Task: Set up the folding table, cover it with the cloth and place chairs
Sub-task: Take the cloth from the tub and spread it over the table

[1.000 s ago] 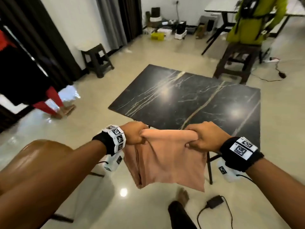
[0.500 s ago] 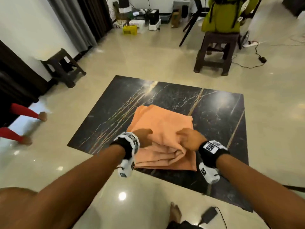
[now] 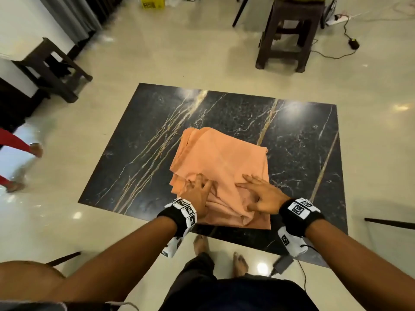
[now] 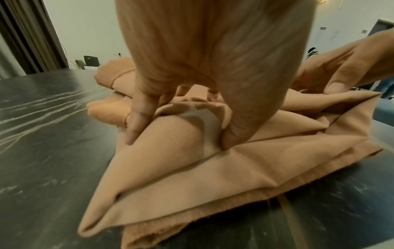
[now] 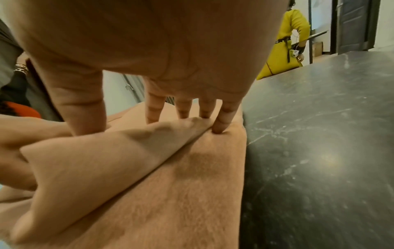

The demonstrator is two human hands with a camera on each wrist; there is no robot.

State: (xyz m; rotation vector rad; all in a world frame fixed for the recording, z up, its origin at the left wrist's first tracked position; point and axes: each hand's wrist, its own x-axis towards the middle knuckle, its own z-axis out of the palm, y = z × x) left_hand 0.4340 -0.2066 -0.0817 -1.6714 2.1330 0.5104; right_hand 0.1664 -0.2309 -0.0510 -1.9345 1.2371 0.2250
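The folding table [image 3: 224, 113] stands unfolded, its black marble-pattern top facing up. A folded orange cloth [image 3: 220, 158] lies on the near middle of the top. My left hand [image 3: 198, 189] rests on the cloth's near left part, and in the left wrist view its thumb and fingers [image 4: 133, 133] press down either side of a raised fold [image 4: 187, 128]. My right hand [image 3: 258, 194] lies spread on the near right part, straight fingertips [image 5: 219, 129] touching the cloth [image 5: 170, 193]. Neither hand lifts the cloth.
One dark stool [image 3: 285, 37] stands beyond the table, another [image 3: 51, 68] by the left wall. A brown chair seat [image 3: 27, 274] is at my lower left. A power adapter with cable [image 3: 283, 262] lies by my feet. Another person's red-clad legs [image 3: 13, 142] are at the left.
I brought the cloth from in front of my body onto the tabletop. Both hands let go of its gripped edge and now lie on top of it. The view tilted downward.
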